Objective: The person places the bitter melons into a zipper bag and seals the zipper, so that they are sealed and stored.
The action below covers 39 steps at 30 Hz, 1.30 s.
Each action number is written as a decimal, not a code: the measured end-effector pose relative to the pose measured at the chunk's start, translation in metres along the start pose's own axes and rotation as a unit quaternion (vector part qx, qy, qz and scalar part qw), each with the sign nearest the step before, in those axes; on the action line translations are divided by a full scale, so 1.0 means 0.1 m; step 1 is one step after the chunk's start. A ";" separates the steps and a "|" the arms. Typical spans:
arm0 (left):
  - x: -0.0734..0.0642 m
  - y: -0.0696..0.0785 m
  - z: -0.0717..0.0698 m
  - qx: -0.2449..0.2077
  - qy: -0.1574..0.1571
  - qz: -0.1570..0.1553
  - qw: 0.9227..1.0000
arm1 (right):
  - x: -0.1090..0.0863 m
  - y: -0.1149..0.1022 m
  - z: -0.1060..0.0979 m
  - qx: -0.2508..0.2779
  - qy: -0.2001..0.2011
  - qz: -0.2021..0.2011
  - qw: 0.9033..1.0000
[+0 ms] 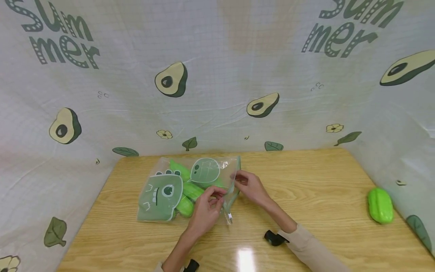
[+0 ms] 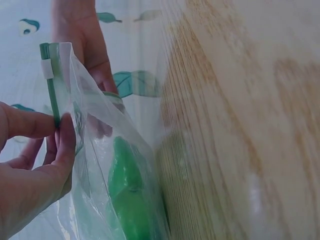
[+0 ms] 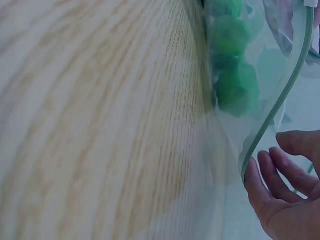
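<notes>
A clear zip bag (image 1: 210,170) with green cartoon prints lies on the wooden table, its green-edged mouth facing right. Inside are several glossy bright-green vegetable-shaped pieces (image 1: 193,190), partly hidden by the prints. My left hand (image 1: 205,211) pinches the near part of the mouth between thumb and fingers. In the left wrist view, the white slider (image 2: 47,69) sits on the green zip strip (image 2: 53,97), just beyond that pinch. My right hand (image 1: 249,186) is at the far part of the mouth. One of its fingertips touches the strip in the right wrist view, with the thumb apart (image 3: 295,142).
A lobed bright-green piece (image 1: 380,206) lies alone near the table's right edge. Behind and beside the wooden table (image 1: 306,181) hangs a pale cloth (image 1: 217,94) printed with avocados and leaves. Black wrist cameras (image 1: 275,238) are worn near both sleeves.
</notes>
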<state>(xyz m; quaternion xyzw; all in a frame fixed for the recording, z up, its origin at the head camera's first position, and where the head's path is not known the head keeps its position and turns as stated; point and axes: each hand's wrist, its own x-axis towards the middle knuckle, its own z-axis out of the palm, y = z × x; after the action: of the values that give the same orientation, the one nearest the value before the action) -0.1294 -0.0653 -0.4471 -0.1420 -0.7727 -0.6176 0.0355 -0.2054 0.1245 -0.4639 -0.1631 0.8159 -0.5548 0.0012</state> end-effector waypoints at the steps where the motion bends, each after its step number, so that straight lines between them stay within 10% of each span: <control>1: 0.00 0.00 0.00 0.002 0.000 -0.001 1.000 | -0.01 0.00 -0.01 -0.002 -0.001 -0.002 1.000; 39: 0.00 -0.01 0.01 0.007 0.019 -0.006 1.000 | -0.35 0.13 -0.45 -0.094 0.052 -0.040 0.993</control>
<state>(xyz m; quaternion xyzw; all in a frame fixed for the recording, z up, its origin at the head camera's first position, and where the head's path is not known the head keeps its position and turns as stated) -0.1297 -0.0646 -0.4482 -0.1256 -0.7773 -0.6147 0.0474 -0.1838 0.1789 -0.4646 -0.1659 0.8563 -0.4827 -0.0785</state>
